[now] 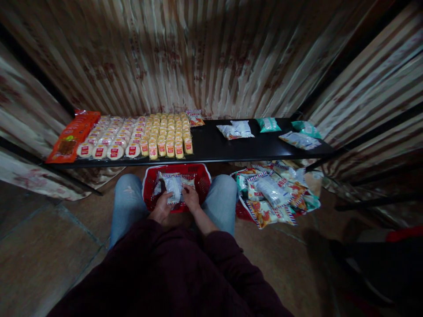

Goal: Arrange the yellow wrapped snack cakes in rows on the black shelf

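A red plastic basket (198,172) rests between my knees, with snack packets inside. Both hands are in it. My left hand (162,206) grips the near left edge of a clear white packet (173,187) with a red and blue striped border. My right hand (191,197) is curled on the same packet's right side, fingers closed on it. The packet lies tilted over other packets in the basket.
A low black shelf (231,145) ahead carries rows of round white cakes (109,141), yellow packets (168,136), orange bags (73,135) at left, and loose white and green packets (268,125) at right. A heap of mixed snack packets (276,193) lies on the floor to my right. Striped curtains hang behind.
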{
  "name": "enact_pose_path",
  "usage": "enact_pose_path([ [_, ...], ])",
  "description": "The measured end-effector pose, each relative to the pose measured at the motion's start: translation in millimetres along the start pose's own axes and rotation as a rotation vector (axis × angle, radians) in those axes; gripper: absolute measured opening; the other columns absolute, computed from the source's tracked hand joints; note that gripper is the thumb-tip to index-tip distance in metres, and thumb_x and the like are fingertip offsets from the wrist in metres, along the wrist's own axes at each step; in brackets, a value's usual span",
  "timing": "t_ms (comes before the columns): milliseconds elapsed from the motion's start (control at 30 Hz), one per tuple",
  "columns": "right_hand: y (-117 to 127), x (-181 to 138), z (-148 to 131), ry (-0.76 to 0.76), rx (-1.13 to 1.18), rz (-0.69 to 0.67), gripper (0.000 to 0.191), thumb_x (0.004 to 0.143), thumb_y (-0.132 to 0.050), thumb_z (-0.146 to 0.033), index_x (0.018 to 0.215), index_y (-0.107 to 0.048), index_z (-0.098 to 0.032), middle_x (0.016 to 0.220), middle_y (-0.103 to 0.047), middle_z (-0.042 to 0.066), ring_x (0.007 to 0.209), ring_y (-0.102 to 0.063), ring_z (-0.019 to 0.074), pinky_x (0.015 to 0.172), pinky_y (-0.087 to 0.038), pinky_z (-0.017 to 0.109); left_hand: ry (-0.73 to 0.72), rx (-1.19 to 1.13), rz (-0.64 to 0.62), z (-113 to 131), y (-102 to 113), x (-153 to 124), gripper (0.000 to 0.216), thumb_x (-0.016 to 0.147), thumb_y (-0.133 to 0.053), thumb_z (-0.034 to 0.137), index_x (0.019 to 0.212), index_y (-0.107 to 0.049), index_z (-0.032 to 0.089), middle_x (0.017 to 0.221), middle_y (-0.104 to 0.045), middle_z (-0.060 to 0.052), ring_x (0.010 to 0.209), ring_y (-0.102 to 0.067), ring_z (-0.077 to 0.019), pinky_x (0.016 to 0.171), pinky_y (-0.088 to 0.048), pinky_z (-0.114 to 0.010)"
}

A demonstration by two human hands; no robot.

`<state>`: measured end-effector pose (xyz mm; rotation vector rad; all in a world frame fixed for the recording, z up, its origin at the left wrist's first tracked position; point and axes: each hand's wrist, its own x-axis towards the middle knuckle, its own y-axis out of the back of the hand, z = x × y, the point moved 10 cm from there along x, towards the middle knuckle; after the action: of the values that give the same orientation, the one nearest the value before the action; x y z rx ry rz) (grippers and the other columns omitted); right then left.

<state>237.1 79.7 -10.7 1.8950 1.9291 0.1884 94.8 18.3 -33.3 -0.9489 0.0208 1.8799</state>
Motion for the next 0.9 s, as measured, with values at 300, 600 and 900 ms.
enact_pose_path([
  [300,2,-15,-29,0.067,-0.138,-0.037,0.036,0.087,-0.052,-0.032,0.118,-0.064,-0.019,0.116,-0.068,0.008,0.11,-0.061,0.0219,0.099,-0.042,0.032,-0.138,0.295,0.094,14,-3,-9,0.04,0.078,-0.062,0.031,0.117,-0.061,0.025,0.122,-0.065,-0.007,0.103,-0.064,-0.0215,0.073,-0.051,-0.028],
  [600,-1,-15,-14,-0.088,-0.03,-0.074,0.048,0.08,-0.06,-0.046,0.121,-0.061,-0.021,0.115,-0.068,0.009,0.113,-0.06,0.026,0.098,-0.042,0.036,-0.225,0.303,0.006,24,-19,-13,0.031,0.087,-0.052,0.031,0.111,-0.067,0.02,0.132,-0.059,-0.009,0.12,-0.056,-0.0231,0.097,-0.044,-0.036],
  [900,8,-9,7,-0.2,-0.029,-0.005,0.044,0.081,-0.055,-0.034,0.121,-0.059,-0.016,0.123,-0.064,0.012,0.121,-0.055,0.0252,0.102,-0.04,0.035,-0.262,0.318,-0.013,26,-19,-13,0.028,0.078,-0.06,0.025,0.102,-0.071,0.017,0.117,-0.068,-0.009,0.113,-0.06,-0.0236,0.099,-0.043,-0.036],
])
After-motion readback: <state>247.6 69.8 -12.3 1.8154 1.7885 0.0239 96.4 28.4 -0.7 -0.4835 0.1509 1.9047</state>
